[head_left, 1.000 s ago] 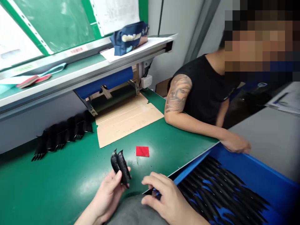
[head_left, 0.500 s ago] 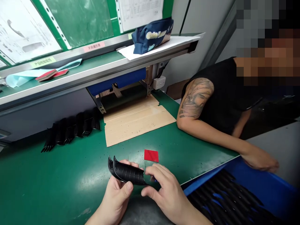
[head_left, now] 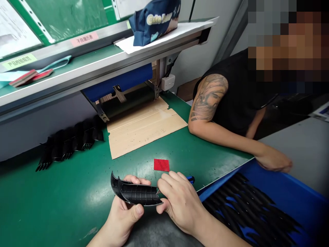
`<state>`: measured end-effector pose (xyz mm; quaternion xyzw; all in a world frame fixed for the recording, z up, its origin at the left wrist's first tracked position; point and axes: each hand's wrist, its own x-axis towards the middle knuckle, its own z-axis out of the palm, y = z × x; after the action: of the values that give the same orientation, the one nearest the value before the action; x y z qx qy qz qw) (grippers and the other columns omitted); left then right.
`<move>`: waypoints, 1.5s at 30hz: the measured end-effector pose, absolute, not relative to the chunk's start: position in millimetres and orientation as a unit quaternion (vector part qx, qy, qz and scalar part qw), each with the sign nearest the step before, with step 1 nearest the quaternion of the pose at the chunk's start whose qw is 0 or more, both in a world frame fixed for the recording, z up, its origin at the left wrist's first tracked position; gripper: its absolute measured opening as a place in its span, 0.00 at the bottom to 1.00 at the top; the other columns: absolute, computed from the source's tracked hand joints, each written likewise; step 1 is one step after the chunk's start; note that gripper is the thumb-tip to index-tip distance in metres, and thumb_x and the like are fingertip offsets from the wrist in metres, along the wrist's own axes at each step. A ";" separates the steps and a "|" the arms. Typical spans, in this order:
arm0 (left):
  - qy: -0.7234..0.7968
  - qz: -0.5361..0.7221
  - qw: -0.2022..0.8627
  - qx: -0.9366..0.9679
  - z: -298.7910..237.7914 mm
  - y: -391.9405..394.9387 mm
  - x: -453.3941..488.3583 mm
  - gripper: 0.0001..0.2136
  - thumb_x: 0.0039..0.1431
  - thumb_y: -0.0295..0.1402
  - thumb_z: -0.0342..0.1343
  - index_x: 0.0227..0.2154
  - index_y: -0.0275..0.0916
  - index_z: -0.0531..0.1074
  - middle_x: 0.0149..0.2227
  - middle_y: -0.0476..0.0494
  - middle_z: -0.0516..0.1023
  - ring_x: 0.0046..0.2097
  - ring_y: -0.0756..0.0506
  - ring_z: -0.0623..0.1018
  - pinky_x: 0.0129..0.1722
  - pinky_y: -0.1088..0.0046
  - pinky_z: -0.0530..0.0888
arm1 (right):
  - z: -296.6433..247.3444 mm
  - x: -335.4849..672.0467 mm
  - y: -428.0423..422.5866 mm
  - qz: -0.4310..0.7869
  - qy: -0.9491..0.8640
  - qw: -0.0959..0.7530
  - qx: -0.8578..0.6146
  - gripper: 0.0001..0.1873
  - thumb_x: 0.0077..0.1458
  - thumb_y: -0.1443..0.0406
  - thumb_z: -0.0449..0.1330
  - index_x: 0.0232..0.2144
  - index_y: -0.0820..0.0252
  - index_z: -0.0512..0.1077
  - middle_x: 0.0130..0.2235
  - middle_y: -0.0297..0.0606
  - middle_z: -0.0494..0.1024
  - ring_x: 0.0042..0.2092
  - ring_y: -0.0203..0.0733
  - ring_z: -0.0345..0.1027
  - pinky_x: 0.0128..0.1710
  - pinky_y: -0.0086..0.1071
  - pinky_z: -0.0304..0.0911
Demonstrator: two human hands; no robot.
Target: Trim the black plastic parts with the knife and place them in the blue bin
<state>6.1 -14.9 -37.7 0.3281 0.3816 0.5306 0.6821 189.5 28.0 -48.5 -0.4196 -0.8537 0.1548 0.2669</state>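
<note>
Within R hand (head_left: 177,199), blue-blk handle (head_left: 191,179) barely visible

2 curved black shells (head_left: 142,195), overlapping, blue-handled tool (head_left: 191,179) nearby

Held two black parts (head_left: 138,194) in the left hand (head_left: 123,214), one tool (head_left: 191,179) in the right hand (head_left: 180,202). Counted on the tabletop (head_left: 64,202) one cardboard sheet (head_left: 147,133) toward the far edge, one red pad (head_left: 161,165) nearer the front; past the right edge, one blue bin (head_left: 288,192).
</note>
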 end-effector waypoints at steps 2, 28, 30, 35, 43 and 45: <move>0.385 0.517 0.684 0.342 -38.0 -15.6 3.5 0.19 0.50 0.35 0.64 0.45 0.48 0.66 0.47 0.44 0.71 0.48 0.42 0.72 0.50 0.64 0.69 | -50.5 190.0 28.8 0.153 -0.859 0.269 -0.407 0.37 0.57 0.40 0.26 0.23 0.58 0.62 0.26 0.35 0.66 0.28 0.39 0.53 0.31 0.35 0.43; 0.368 0.564 0.705 0.220 -46.9 -10.5 7.5 0.20 0.51 0.31 0.64 0.47 0.50 0.68 0.50 0.48 0.75 0.53 0.47 0.72 0.54 0.70 0.64 | -53.5 193.9 32.5 0.556 -0.645 0.409 -0.329 0.30 0.50 0.36 0.47 0.25 0.57 0.60 0.22 0.26 0.55 0.24 0.32 0.49 0.24 0.29 0.47; 0.382 0.557 0.706 0.213 -48.2 -10.0 9.2 0.21 0.51 0.30 0.64 0.48 0.50 0.68 0.51 0.48 0.75 0.53 0.47 0.72 0.55 0.68 0.63 | -56.2 193.1 30.9 0.478 -0.653 0.459 -0.366 0.24 0.49 0.43 0.59 0.31 0.57 0.66 0.24 0.27 0.61 0.25 0.32 0.54 0.26 0.28 0.52; 0.432 0.540 0.692 0.207 -48.2 -1.8 12.8 0.15 0.56 0.32 0.60 0.47 0.42 0.71 0.48 0.42 0.77 0.53 0.44 0.72 0.59 0.61 0.60 | -64.8 192.2 33.7 0.404 -0.702 0.444 -0.382 0.03 0.58 0.65 0.59 0.31 0.56 0.71 0.27 0.31 0.73 0.28 0.33 0.64 0.31 0.28 0.58; 0.357 0.568 0.736 0.091 -59.9 1.7 8.4 0.18 0.59 0.45 0.53 0.47 0.42 0.72 0.60 0.41 0.65 0.65 0.38 0.56 0.62 0.54 0.58 | -83.1 186.7 41.8 0.334 -0.752 0.392 -0.412 0.07 0.58 0.66 0.58 0.27 0.57 0.71 0.26 0.33 0.74 0.29 0.36 0.65 0.32 0.31 0.57; 0.357 0.557 0.742 0.109 -59.3 0.5 10.8 0.18 0.58 0.45 0.53 0.48 0.43 0.72 0.62 0.41 0.62 0.64 0.37 0.57 0.60 0.53 0.59 | -79.6 182.4 40.4 0.370 -0.761 0.362 -0.392 0.08 0.56 0.64 0.61 0.25 0.58 0.69 0.25 0.31 0.73 0.29 0.35 0.65 0.32 0.30 0.57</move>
<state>10.8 0.5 -59.3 0.1093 0.3575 0.5569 0.7417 182.4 40.4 -79.6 -0.3916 -0.7608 0.3698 0.3621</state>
